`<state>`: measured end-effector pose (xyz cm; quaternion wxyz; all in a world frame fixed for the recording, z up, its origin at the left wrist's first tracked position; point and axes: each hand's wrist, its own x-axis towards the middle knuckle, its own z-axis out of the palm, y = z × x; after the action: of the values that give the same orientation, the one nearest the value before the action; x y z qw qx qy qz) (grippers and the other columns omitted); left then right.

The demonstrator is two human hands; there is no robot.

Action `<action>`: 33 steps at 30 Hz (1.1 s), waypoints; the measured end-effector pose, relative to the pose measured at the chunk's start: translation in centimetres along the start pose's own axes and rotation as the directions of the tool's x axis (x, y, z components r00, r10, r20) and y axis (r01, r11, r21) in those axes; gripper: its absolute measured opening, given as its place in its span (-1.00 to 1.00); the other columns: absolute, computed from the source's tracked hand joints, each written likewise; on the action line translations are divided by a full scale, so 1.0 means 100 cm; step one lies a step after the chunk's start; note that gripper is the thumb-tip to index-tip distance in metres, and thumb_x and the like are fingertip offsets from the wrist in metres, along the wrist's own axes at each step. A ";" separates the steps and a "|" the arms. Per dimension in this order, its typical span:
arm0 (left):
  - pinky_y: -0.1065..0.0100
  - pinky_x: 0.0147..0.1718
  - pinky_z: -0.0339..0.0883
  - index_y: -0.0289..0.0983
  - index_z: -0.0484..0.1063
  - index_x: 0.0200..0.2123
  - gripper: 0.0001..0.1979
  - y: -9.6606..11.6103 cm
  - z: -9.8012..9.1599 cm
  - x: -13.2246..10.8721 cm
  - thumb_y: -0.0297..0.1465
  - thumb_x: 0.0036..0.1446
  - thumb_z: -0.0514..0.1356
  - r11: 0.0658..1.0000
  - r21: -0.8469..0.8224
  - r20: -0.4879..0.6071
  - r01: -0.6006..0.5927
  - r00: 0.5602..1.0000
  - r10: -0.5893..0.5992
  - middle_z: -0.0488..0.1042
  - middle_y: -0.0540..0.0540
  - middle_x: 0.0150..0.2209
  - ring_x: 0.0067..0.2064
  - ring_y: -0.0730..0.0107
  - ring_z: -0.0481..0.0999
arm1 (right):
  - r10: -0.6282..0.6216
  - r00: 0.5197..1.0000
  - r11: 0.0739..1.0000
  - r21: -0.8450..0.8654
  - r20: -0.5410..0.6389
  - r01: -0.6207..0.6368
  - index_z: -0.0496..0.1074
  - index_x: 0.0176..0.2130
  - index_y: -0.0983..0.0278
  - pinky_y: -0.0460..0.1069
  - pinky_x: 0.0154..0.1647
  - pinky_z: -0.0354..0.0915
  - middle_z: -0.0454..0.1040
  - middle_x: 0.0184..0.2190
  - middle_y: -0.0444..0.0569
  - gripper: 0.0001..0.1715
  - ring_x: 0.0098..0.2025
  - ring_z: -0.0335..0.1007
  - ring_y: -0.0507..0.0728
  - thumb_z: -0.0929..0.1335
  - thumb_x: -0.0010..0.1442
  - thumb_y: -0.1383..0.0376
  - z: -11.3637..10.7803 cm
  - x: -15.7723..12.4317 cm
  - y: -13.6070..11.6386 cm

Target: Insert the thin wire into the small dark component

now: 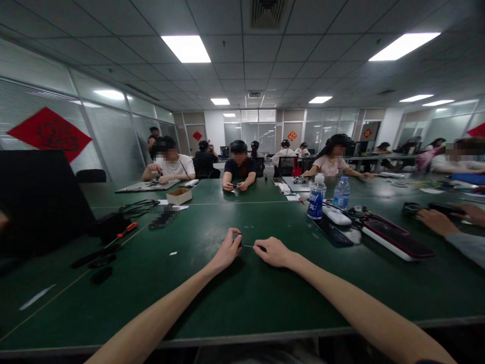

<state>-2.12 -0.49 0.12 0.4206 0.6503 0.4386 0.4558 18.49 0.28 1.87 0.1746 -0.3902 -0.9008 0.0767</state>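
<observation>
Forearms (341, 293), hands (227, 252), green table (250, 303), bottles (316, 200), box (179, 196)

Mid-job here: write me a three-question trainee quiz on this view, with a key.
1. True or false: the left hand and right hand are touching each other.
2. Which hand holds the thin rod? A) left B) right
3. Fill in: on the green table, the orange-handled tool lies to the ____ of both hands.

Key:
1. False; a gap separates them.
2. B; the rod points toward the dark object in the left hand.
3. Left.
</observation>
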 end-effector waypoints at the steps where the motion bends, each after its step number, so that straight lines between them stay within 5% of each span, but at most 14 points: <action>1: 0.57 -0.64 0.04 -0.19 0.10 -0.12 -0.67 0.000 0.000 0.000 -0.10 0.16 -0.07 1.000 0.003 -0.005 -0.003 1.000 0.003 0.11 0.14 -0.58 -0.61 0.59 0.14 | 0.002 1.000 1.000 0.001 0.001 -0.002 0.43 -0.28 0.24 -0.11 -0.38 0.11 0.44 -0.43 -0.08 -0.61 -0.44 0.30 0.03 0.15 0.28 0.11 0.000 0.000 0.000; 33: 0.58 -0.66 0.03 -0.21 0.10 -0.11 -0.64 -0.001 0.001 0.002 -0.09 0.15 -0.07 0.999 0.036 -0.002 0.008 1.000 -0.008 0.13 0.14 -0.59 -0.62 0.59 0.13 | -0.018 0.999 0.999 0.043 -0.040 0.020 0.42 -0.25 0.24 -0.11 -0.39 0.10 0.44 -0.44 -0.09 -0.62 -0.45 0.31 0.02 0.15 0.28 0.11 0.002 -0.003 0.004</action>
<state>-2.01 -0.32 0.05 0.4102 0.6556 0.4496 0.4469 18.83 0.31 1.48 0.2015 -0.3792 -0.8989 0.0869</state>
